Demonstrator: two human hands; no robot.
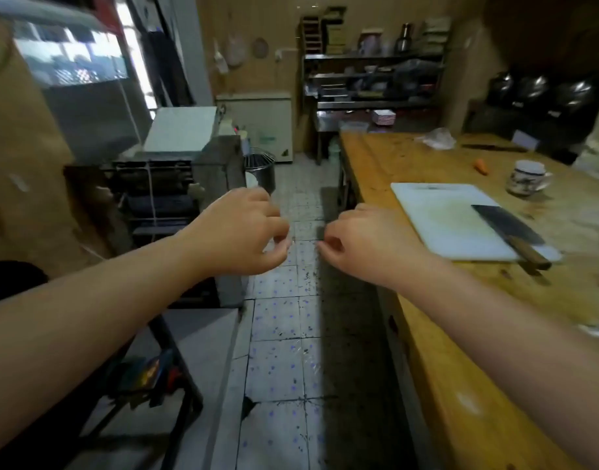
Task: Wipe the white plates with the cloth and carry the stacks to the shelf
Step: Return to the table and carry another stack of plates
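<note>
- The fingers [277,239] of the left hand [238,232] hang loosely curled over the tiled floor [284,361] and hold nothing.
- Left of that hand stands a grey metal machine [179,157], with a steel bucket [262,173] just beyond it.
- The right hand [366,239] hovers near the left one, apart from it, its fingers also loosely curled and holding nothing.
- At the far wall stands a metal shelf [372,79] crowded with blurred goods; below it lies a stack of white plates [383,117], well apart from both hands.
- On the right runs a wooden table [461,334] bearing a white cutting board [451,222].
- A cleaver [508,228] lies on the board's near right corner.
- Farther right stand a patterned mug [528,178] and an orange carrot piece [482,166].
</note>
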